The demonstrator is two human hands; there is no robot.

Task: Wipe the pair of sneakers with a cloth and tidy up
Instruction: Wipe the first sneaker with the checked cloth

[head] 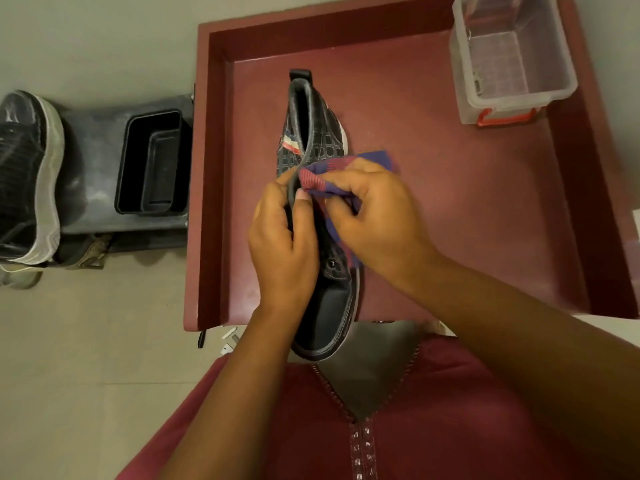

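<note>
Sneaker (317, 133) on the red table (450, 209), long axis running twelve to six, toe toward you: your left hand (280, 244) grips its collar edge while your right hand (374, 216), at three o'clock of it, pinches the striped cloth (322, 181) against the upper

Dim, warm indoor light; soft focus, wide-angle bending at the edges.
</note>
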